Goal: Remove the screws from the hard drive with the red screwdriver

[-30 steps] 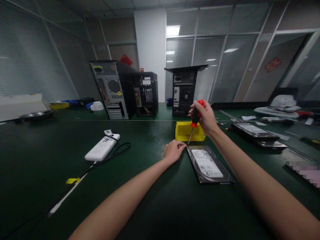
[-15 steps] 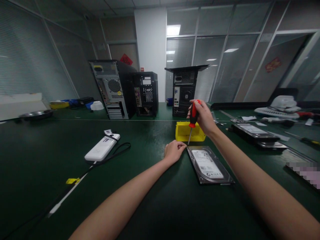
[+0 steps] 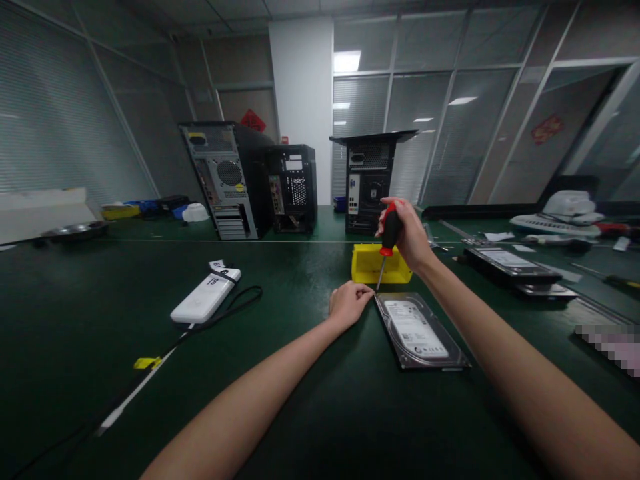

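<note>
A hard drive [image 3: 417, 333] with a white label lies flat on the dark green table. My right hand [image 3: 407, 233] is wrapped round the red and black handle of a screwdriver [image 3: 391, 230]. Its shaft slants down, and the tip meets the drive's far left corner. At that same corner, my left hand [image 3: 350, 302] rests on the table with thumb and forefinger pinched together. Whatever may be between those fingertips is too small to make out. Just behind the drive stands a yellow plastic bin [image 3: 367, 263].
Computer cases [image 3: 225, 180] stand along the back. A white power bank [image 3: 206, 297] with a cable lies left. On the right are stacked hard drives [image 3: 510, 263], another screwdriver [image 3: 617, 280] and a white plastic device [image 3: 565, 213].
The screwdriver handle has turned a little in my right hand, now showing more black. My left hand and the hard drive have stayed in place.
</note>
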Motion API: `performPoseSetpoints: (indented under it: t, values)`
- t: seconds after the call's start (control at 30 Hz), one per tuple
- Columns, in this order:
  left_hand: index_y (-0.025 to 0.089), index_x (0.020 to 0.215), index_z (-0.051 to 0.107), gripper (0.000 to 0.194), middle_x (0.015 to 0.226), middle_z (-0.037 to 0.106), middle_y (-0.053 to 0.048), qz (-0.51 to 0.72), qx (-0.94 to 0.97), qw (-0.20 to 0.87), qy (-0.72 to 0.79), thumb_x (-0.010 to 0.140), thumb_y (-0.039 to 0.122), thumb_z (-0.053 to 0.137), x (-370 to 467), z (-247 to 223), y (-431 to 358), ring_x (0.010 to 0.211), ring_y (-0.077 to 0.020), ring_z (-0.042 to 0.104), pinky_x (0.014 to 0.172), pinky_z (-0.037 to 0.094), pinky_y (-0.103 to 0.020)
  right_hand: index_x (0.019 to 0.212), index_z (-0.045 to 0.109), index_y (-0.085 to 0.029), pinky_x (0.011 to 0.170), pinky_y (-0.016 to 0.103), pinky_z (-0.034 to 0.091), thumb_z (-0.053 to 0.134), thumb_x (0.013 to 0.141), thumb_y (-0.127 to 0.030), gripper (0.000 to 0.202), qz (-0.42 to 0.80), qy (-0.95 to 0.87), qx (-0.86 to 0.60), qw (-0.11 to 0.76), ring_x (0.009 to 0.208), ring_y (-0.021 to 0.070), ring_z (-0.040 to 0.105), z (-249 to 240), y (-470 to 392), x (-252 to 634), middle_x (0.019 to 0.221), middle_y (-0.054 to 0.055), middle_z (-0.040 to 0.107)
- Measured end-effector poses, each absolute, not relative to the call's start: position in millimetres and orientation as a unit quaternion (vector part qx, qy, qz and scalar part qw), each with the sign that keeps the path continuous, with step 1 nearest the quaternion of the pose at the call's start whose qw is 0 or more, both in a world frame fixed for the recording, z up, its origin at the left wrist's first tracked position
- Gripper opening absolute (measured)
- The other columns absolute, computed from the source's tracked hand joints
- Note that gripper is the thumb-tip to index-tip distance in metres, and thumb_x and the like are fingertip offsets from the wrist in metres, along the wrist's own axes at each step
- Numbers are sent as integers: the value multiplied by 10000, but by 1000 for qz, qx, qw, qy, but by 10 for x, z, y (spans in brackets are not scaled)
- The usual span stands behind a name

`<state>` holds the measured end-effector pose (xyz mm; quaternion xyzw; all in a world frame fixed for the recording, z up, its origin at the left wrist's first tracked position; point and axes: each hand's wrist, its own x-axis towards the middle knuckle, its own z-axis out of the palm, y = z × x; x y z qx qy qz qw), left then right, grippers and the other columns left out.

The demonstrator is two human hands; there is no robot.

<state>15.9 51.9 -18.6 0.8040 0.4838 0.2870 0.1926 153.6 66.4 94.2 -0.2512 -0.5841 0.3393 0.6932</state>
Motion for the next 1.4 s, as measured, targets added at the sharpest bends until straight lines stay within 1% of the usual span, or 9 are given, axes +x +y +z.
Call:
performPoseSetpoints:
  t: [0.1, 0.27, 0.5, 0.7, 0.83, 0.97, 1.13, 1.23, 1.4]
  values:
    - [280, 957, 710, 247, 939, 681, -6, 282, 805, 194, 485, 855, 360, 500, 158, -172, 512, 860, -164, 598, 756, 426, -241, 943, 537, -231, 529, 226, 512, 602, 755, -483, 322, 341, -575, -259, 697, 569, 77, 525, 938, 671, 1544, 741, -39, 523]
    - [281, 949, 713, 244, 920, 679, -5, 284, 804, 192, 485, 852, 360, 503, 157, -158, 500, 841, -166, 601, 736, 427, -243, 893, 484, -248, 576, 225, 528, 677, 697, -466, 351, 321, -565, -280, 706, 600, 70, 550, 936, 670, 1545, 778, -55, 560]
    - [278, 951, 714, 243, 912, 678, -6, 283, 805, 191, 485, 844, 365, 514, 162, -168, 512, 822, -158, 600, 714, 425, -235, 892, 410, -267, 514, 230, 505, 707, 674, -436, 406, 283, -574, -291, 711, 518, 83, 519, 922, 691, 1540, 664, -80, 521]
    - [284, 939, 715, 239, 902, 680, -1, 284, 802, 194, 488, 842, 367, 513, 168, -165, 513, 818, -161, 602, 715, 424, -243, 1012, 506, -267, 572, 267, 539, 597, 765, -452, 322, 322, -593, -265, 689, 584, 98, 540, 922, 715, 1556, 737, -49, 528]
    - [279, 954, 711, 246, 933, 679, -4, 279, 803, 196, 489, 848, 363, 506, 166, -158, 507, 847, -165, 602, 742, 430, -247, 1004, 532, -265, 614, 274, 550, 642, 726, -473, 365, 323, -605, -279, 672, 629, 97, 561, 908, 730, 1553, 775, -42, 544]
    - [283, 958, 709, 250, 952, 679, -2, 277, 803, 194, 490, 851, 373, 502, 160, -159, 506, 862, -164, 603, 745, 431, -244, 969, 489, -245, 638, 261, 544, 688, 694, -441, 391, 302, -602, -292, 679, 627, 89, 568, 902, 727, 1547, 725, -58, 545]
    - [279, 957, 707, 250, 937, 678, -5, 275, 807, 192, 486, 853, 374, 500, 156, -156, 505, 854, -162, 603, 731, 429, -242, 916, 420, -245, 571, 252, 539, 727, 660, -397, 427, 280, -592, -299, 694, 554, 75, 539, 907, 706, 1548, 721, -72, 543]
    - [281, 960, 706, 252, 945, 674, -3, 270, 805, 191, 493, 853, 379, 500, 162, -152, 502, 867, -160, 602, 731, 430, -235, 907, 401, -254, 528, 239, 521, 702, 684, -419, 409, 264, -591, -313, 695, 510, 76, 516, 911, 701, 1542, 654, -83, 504]
    - [285, 947, 710, 251, 923, 671, -1, 276, 806, 190, 488, 847, 387, 503, 165, -164, 511, 858, -163, 599, 728, 428, -239, 924, 349, -270, 510, 256, 510, 699, 679, -443, 461, 277, -572, -319, 703, 500, 93, 519, 911, 722, 1541, 662, -79, 508]
